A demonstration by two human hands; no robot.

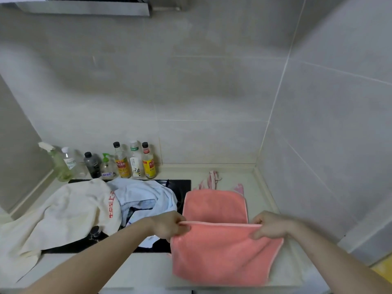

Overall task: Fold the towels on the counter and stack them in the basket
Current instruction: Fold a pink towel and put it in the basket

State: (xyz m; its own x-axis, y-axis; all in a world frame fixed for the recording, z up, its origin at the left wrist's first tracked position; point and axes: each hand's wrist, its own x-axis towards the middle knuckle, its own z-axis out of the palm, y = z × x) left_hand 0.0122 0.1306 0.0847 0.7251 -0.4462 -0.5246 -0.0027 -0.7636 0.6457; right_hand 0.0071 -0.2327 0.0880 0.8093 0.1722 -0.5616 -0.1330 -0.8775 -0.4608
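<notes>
Grey tiled walls (212, 81) meet in a corner at the right and fill most of the view, with the underside of a range hood (84, 7) at the top left. Below them runs a pale surface (261, 187) with a black cooktop (180, 184) set into it.

A large cream towel (63, 215) with red lettering along one edge is draped in a loose heap over the left part of the cooktop and spills onto the surface toward the near left. Just to its right, touching it, lies a crumpled light blue towel (140, 194) with some darker cloth showing in its folds.

On the right part of the surface lies a coral-pink towel (220, 251), partly over the cooktop's right edge. Its far part lies flat; its near part is raised, with one pale-trimmed edge stretched in a straight line between both hands. The left hand (169, 227) pinches the left end of that edge, fingers curled round the cloth. The right hand (268, 227) pinches the right end in the same way. The two hands are well apart, the towel's width between them.

Behind the coral-pink towel, near the back wall, sits a small bunched pink-and-white striped cloth (211, 179).

A row of bottles (135, 162) stands along the back wall behind the cooktop, including a green spray bottle (58, 164) at the far left and a small pump dispenser (107, 166).
</notes>
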